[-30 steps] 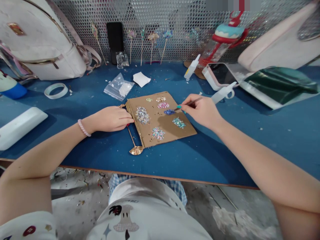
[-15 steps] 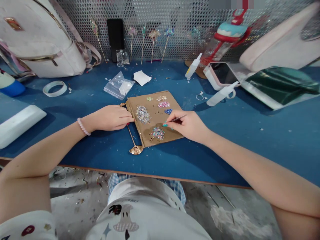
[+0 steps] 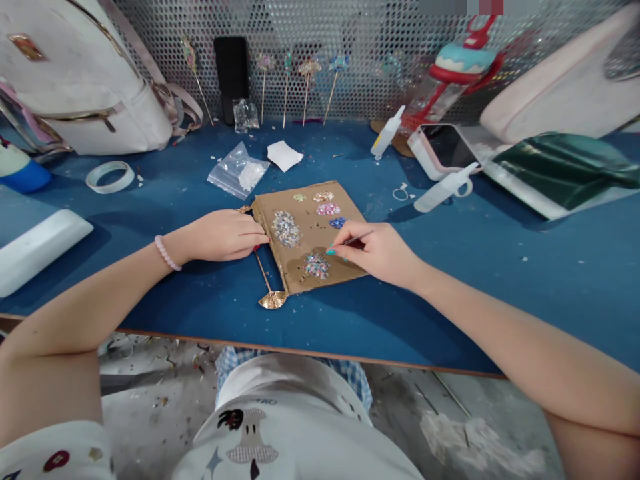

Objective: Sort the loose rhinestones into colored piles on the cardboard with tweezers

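1. I see the right hand [image 3: 383, 252] resting on the cardboard sheet [image 3: 310, 233], its grip pinching a thin metal pick [image 3: 356, 238] between thumb and forefinger, the tip pointing toward 9 o'clock, just above the multicoloured sequin pile [image 3: 317, 265].

2. A second ago that hand was further up, at the 1 o'clock corner of the sheet, the pick touching the blue pile [image 3: 337, 222]; it has since dropped to the near edge and barely shifted in the last half second, which I read as settling over a new colour.

3. The left hand [image 3: 223, 235] has not moved: fingers curled together, pressed down at the sheet's 9 o'clock edge, over the stem of a gold fan-headed hairpin [image 3: 272, 300] whose head lies toward 6 o'clock.

4. Other piles dot the sheet, the silver one [image 3: 286, 229] largest.

5. Outward on the blue tabletop [image 3: 200, 300]: a plastic bag [image 3: 239, 175] at 11 o'clock, a glue bottle [image 3: 443, 188] at 2 o'clock, finished pins [image 3: 306, 87] standing against the mesh at 12 o'clock.
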A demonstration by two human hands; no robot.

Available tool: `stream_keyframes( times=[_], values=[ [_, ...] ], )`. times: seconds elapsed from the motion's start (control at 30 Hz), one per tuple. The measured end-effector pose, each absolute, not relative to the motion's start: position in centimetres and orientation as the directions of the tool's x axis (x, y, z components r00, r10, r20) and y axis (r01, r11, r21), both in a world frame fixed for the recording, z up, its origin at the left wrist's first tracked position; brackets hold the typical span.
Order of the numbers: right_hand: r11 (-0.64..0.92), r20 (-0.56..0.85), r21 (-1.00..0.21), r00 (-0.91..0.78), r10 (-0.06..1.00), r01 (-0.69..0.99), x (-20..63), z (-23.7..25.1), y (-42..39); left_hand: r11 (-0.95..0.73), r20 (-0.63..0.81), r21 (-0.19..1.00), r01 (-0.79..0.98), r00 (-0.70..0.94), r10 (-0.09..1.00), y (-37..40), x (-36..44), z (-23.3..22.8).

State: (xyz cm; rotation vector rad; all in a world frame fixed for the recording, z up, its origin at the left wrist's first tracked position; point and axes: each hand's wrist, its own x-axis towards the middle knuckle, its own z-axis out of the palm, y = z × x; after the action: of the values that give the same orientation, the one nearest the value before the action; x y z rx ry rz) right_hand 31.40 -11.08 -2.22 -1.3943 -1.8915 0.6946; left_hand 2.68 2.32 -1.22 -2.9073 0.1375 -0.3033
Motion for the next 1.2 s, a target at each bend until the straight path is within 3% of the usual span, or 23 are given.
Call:
stream_keyframes(
  times=[0.3,0.63,1.2],
  values=[
    [0.27,0.188,-0.753,-0.197,0.962,0.6,31.22,-2.12,-11.04,-0.984,0.178,-0.176,-0.041,0.981,-0.072,2.26,2.69,-1.15],
    [0.274,0.187,-0.754,-0.205,0.961,0.597,31.28,-2.04,-11.1,-0.968,0.167,-0.242,-0.059,0.981,-0.101,2.22,2.71,-1.13],
    [0.266,0.181,-0.757,-0.2,0.963,0.596,31.05,-2.04,-11.07,-0.983,0.174,-0.182,-0.04,0.982,-0.072,2.25,2.72,-1.14]
  ],
)
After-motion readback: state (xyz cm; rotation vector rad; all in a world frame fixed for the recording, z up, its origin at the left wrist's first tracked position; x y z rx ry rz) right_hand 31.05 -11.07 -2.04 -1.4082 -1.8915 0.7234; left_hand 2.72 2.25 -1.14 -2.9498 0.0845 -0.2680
